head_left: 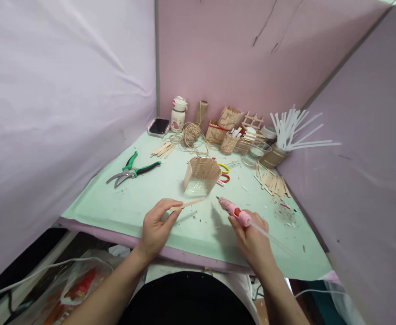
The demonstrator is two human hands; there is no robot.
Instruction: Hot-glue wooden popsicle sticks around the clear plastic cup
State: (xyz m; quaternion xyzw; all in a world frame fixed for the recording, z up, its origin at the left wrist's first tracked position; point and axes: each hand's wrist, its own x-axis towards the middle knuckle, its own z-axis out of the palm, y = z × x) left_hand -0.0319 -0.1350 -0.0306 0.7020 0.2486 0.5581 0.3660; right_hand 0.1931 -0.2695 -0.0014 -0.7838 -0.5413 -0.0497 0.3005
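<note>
Between thumb and fingers my left hand [159, 224] pinches a flat wooden craft stick [193, 202], its free end pointing right. My right hand [255, 237] is wrapped round a pink hot glue gun [232, 209], with a long clear glue stick [272, 238] coming out of its back. The gun's nozzle points toward the stick's free end, a small gap apart. Just beyond both hands stands a clear container [200, 186] with craft sticks lining its sides; neither hand touches it. Scissors [224, 174] with yellow and red handles lie partly hidden behind it.
Green-handled pruning shears [132, 170] lie open at left. Loose craft sticks [274, 183] are piled at right, near a holder of white glue sticks [291, 131]. Along the back stand a twine ball [191, 134], a bottle [179, 115], a phone [159, 127] and a pen cup [230, 143].
</note>
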